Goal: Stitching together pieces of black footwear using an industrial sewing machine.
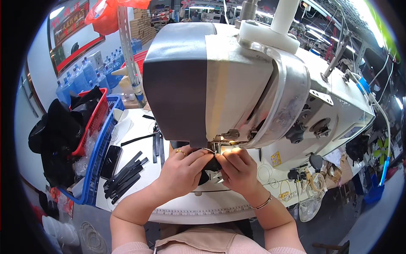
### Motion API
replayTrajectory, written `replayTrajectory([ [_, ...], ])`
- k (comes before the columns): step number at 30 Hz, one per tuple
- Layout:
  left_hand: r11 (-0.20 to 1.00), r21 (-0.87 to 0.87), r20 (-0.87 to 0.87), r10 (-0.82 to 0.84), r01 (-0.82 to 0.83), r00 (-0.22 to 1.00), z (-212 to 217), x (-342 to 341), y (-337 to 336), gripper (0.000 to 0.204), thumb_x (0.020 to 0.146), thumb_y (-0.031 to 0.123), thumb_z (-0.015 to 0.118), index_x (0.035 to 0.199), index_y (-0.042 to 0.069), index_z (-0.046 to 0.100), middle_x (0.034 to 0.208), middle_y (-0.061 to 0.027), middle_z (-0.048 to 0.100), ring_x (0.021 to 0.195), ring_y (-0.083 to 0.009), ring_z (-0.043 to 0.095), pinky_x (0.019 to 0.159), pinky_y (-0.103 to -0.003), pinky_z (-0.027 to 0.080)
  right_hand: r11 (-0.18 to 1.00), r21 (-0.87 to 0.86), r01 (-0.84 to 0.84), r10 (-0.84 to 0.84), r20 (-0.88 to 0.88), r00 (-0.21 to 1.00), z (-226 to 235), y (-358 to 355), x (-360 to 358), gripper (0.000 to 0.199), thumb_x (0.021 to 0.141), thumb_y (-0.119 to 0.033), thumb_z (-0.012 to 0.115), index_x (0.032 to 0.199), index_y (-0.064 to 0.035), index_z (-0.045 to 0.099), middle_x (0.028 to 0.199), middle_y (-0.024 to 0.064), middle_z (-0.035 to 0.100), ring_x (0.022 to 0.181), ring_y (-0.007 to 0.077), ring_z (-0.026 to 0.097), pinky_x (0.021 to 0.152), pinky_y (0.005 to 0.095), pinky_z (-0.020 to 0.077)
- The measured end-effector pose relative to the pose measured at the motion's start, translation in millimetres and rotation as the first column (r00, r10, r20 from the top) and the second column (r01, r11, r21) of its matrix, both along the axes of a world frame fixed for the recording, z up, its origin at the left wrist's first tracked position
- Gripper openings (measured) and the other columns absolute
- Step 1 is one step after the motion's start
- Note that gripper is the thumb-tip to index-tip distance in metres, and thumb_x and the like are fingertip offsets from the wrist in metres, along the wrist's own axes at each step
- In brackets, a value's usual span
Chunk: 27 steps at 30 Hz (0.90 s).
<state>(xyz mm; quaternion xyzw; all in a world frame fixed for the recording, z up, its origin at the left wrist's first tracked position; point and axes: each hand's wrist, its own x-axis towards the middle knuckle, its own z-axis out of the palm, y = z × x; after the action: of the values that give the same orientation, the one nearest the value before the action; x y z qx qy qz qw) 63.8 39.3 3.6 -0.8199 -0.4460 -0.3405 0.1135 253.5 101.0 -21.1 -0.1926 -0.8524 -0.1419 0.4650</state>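
Note:
My two hands meet under the head of a large grey and white sewing machine (177, 89), close to its lit needle and presser foot (218, 146). A small black fabric piece (210, 164) lies between them, partly hidden by the fingers. On its left side, my left hand (179, 169), with a ring on one finger, pinches it, fingertips beside the foot. Bent fingers of my right hand (237, 169) grip it from the other side. What part of the piece lies beneath the foot cannot be made out.
Black strips (124, 180) and a dark phone (111, 161) lie on the white table at left. Beyond its edge, a blue basket (90, 180) and a red basket (100, 106) hold black goods. Thread coils (317, 182) lie at right. A ruler tape (198, 211) lines the front edge.

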Motion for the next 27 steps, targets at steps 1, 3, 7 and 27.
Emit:
replayTrajectory([
  [1, 1.000, -0.002, 0.002, 0.000, 0.000, 1.000, 1.4, 0.4, 0.2, 0.041, 0.069, 0.003, 0.061, 0.109, 0.010, 0.062, 0.107, -0.0045, 0.062, 0.094, -0.0295, 0.058, 0.080, -0.040, 0.047, 1.000, -0.002, 0.000, 0.000, 0.002, 1.000, -0.6, 0.2, 0.7, 0.036, 0.060, -0.010, 0.068, 0.095, -0.0056, 0.063, 0.093, 0.0050, 0.057, 0.077, 0.0209, 0.056, 0.063, 0.0293, 0.0508],
  [3, 0.999, -0.038, -0.016, 0.003, -0.004, 1.000, 4.1, -0.2, 1.0, 0.039, 0.069, 0.003, 0.061, 0.107, 0.010, 0.062, 0.106, -0.0037, 0.062, 0.092, -0.0291, 0.058, 0.077, -0.039, 0.048, 1.000, -0.017, 0.010, -0.010, -0.006, 1.000, -1.9, 0.2, 0.9, 0.036, 0.060, -0.010, 0.068, 0.095, -0.0065, 0.064, 0.091, 0.0038, 0.057, 0.077, 0.0208, 0.056, 0.062, 0.0288, 0.0506],
  [7, 0.999, -0.036, -0.004, -0.005, 0.005, 1.000, 4.5, 1.0, 1.9, 0.038, 0.069, 0.003, 0.061, 0.106, 0.010, 0.062, 0.105, -0.0033, 0.062, 0.091, -0.0287, 0.059, 0.075, -0.037, 0.048, 0.998, -0.045, 0.036, -0.037, -0.020, 0.999, 0.1, -3.5, -0.2, 0.036, 0.060, -0.009, 0.068, 0.095, -0.0071, 0.064, 0.089, 0.0023, 0.058, 0.077, 0.0204, 0.056, 0.062, 0.0285, 0.0504],
  [27, 0.998, -0.006, -0.026, 0.058, -0.058, 0.998, -0.8, 5.9, -2.7, 0.041, 0.069, 0.003, 0.063, 0.109, 0.009, 0.064, 0.108, -0.0054, 0.062, 0.097, -0.0278, 0.058, 0.081, -0.037, 0.049, 0.998, 0.059, 0.027, -0.024, -0.051, 0.998, -14.2, -6.5, 3.3, 0.038, 0.057, -0.012, 0.065, 0.095, -0.0065, 0.066, 0.101, 0.0023, 0.063, 0.088, 0.0187, 0.059, 0.069, 0.0287, 0.0526],
])
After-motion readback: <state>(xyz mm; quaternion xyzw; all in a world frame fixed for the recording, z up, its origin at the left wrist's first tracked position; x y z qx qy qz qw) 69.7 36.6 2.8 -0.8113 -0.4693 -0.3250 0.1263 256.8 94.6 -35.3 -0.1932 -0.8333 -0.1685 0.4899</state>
